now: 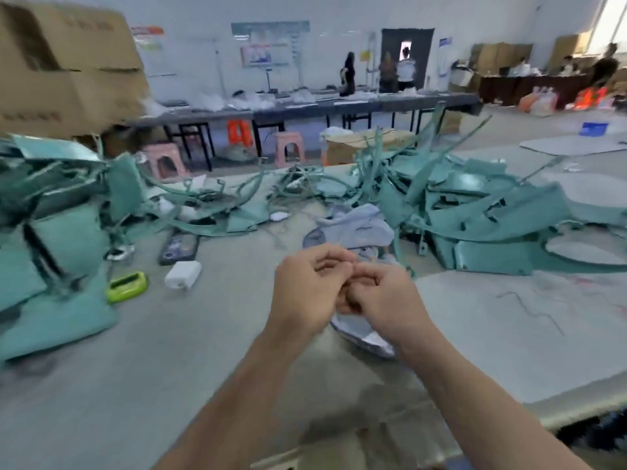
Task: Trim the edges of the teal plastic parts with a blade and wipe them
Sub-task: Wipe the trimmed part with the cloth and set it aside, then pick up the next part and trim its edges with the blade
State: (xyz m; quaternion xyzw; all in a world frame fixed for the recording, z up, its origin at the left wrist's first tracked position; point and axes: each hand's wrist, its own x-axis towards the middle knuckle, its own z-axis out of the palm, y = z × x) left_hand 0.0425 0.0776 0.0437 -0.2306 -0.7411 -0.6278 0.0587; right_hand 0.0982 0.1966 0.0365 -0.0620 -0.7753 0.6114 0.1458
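Left hand and right hand meet over the grey table, fingers curled together; whether they grip anything cannot be told. Teal plastic parts pile at 9 and 2 o'clock, a crumpled cloth just beyond at 12, a phone at 10

Bare table lies open from 6 to 8 o'clock. A heap of teal parts blocks 9 o'clock, another teal heap 2 o'clock; phone, white roll and green case sit at 10.

left parts pile on table | right parts pile opposite | cloth between them | phone, perhaps, left of cloth
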